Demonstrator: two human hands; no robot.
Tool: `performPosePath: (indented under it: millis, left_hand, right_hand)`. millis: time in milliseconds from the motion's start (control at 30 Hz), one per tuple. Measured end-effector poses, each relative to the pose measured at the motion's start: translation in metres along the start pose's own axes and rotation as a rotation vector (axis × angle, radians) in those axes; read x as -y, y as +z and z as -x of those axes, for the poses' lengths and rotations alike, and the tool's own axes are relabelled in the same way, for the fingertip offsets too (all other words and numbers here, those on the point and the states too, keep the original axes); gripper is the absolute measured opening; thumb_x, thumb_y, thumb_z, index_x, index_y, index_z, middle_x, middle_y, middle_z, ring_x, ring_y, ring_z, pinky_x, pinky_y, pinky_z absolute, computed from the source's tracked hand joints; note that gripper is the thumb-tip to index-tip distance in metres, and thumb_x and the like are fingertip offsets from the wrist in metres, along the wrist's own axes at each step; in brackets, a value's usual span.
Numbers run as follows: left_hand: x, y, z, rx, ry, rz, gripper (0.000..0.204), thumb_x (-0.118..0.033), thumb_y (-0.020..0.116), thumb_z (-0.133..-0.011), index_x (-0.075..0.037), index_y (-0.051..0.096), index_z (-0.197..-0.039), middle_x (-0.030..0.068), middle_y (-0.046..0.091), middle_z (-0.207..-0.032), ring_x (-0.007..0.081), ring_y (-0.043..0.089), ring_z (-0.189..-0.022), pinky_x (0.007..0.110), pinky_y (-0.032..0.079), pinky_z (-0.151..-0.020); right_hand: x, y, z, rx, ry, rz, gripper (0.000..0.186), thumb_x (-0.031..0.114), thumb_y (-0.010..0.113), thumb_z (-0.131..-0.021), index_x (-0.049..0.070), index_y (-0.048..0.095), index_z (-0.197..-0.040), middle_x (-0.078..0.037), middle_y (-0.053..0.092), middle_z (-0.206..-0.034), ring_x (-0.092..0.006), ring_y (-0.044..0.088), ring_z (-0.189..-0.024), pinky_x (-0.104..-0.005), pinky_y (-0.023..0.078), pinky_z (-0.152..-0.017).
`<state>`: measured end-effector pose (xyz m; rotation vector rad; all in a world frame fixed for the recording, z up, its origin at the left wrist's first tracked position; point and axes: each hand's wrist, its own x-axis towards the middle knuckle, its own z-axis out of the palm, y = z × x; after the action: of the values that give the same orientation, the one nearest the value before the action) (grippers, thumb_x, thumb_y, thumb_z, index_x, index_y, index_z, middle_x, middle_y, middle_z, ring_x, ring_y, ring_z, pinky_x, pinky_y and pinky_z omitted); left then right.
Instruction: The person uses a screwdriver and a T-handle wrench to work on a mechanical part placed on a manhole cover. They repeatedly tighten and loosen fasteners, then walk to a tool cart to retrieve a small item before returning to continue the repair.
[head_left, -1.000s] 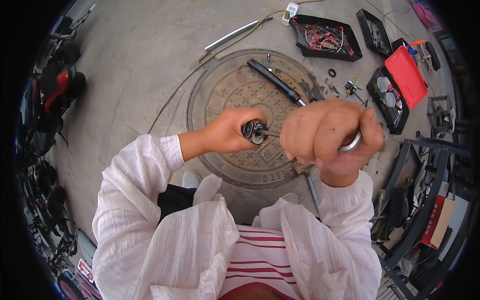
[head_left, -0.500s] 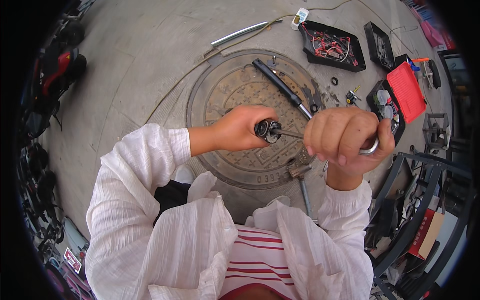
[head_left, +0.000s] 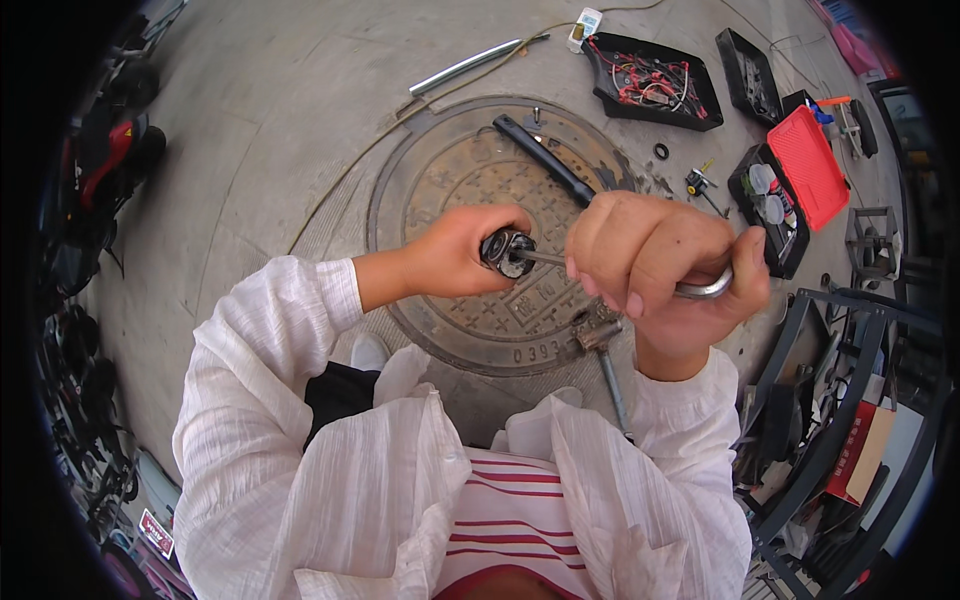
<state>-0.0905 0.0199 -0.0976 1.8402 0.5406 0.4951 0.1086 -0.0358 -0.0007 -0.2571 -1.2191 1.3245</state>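
Note:
My left hand point(head_left: 455, 250) is closed around a short black cylindrical part point(head_left: 507, 253), its grimy end turned toward my right hand. A thin metal rod point(head_left: 545, 257) runs from that end into my right fist. My right hand point(head_left: 660, 262) grips the rod, and the rod's bent, shiny end point(head_left: 708, 287) shows beside the thumb. How deep the rod sits in the black part is hidden. Below both hands is a round manhole cover point(head_left: 450, 330). On it lies a long black tube point(head_left: 545, 160), partly covered by my right hand.
A hammer-like tool point(head_left: 610, 380) lies at the cover's near right. Beyond are a tray of red wires point(head_left: 605, 95), a narrow black tray point(head_left: 735, 85), a red-lidded toolbox point(head_left: 810, 170) and a silver tube point(head_left: 465, 68). A dark metal frame point(head_left: 780, 400) stands right; wheeled machines point(head_left: 110, 165) line the left.
Both hands have shifted a little left, with the black part and rod still held. My right hand now hides the silver section of the long black tube. The view has shifted slightly.

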Motion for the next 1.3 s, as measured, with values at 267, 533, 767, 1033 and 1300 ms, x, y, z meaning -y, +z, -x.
performPosePath:
  millis: [267,533,767,1033,1300]
  left_hand:
    - [0.01,-0.005,-0.006,-0.163,-0.164,0.029,0.044,-0.01,0.077,-0.077,-0.005,0.056,-0.115,0.0058,0.063,-0.102,0.0137,0.059,-0.094,0.028,0.048,-0.082]
    - [0.03,-0.015,0.0,-0.117,-0.178,-0.035,0.04,-0.012,0.075,-0.082,-0.004,0.056,-0.116,0.0045,0.062,-0.105,0.0134,0.057,-0.098,0.029,0.045,-0.09]
    - [0.032,-0.007,-0.002,-0.309,-0.183,0.242,0.04,-0.012,0.074,-0.085,-0.003,0.055,-0.119,-0.0015,0.06,-0.085,0.0067,0.053,-0.071,0.023,0.045,-0.065]
    - [0.024,-0.017,-0.004,-0.394,-0.089,0.126,0.02,-0.011,0.074,-0.084,-0.006,0.054,-0.083,-0.0051,0.052,-0.072,0.0057,0.047,-0.066,0.025,0.042,-0.061]
    - [0.017,-0.028,0.002,-0.279,-0.05,0.086,0.02,-0.006,0.074,-0.079,-0.007,0.054,-0.08,-0.0036,0.052,-0.072,0.0082,0.047,-0.067,0.027,0.041,-0.063]
  right_hand:
    - [-0.008,-0.015,-0.02,-0.165,-0.063,0.118,0.076,0.049,0.008,-0.099,-0.002,0.054,-0.066,-0.017,0.056,-0.068,-0.0241,0.051,-0.065,-0.0345,0.043,-0.067]
    - [-0.011,-0.01,-0.028,-0.266,-0.065,0.2,0.074,0.047,0.01,-0.1,-0.003,0.052,-0.067,-0.017,0.058,-0.068,-0.0246,0.055,-0.067,-0.0344,0.045,-0.068]
    - [-0.017,-0.01,-0.048,-0.117,-0.09,0.225,0.063,0.043,0.015,-0.1,-0.001,0.053,-0.077,-0.013,0.058,-0.076,-0.0233,0.055,-0.074,-0.0363,0.046,-0.074]
    - [-0.023,0.026,-0.049,-0.246,0.142,0.132,0.07,0.056,0.021,-0.101,-0.001,0.06,-0.087,-0.007,0.059,-0.076,-0.0128,0.055,-0.065,-0.0238,0.044,-0.061]
    - [-0.015,0.042,-0.046,-0.18,0.042,0.405,0.062,0.044,0.019,-0.1,-0.002,0.06,-0.087,-0.012,0.063,-0.084,-0.0202,0.059,-0.081,-0.0346,0.045,-0.079]
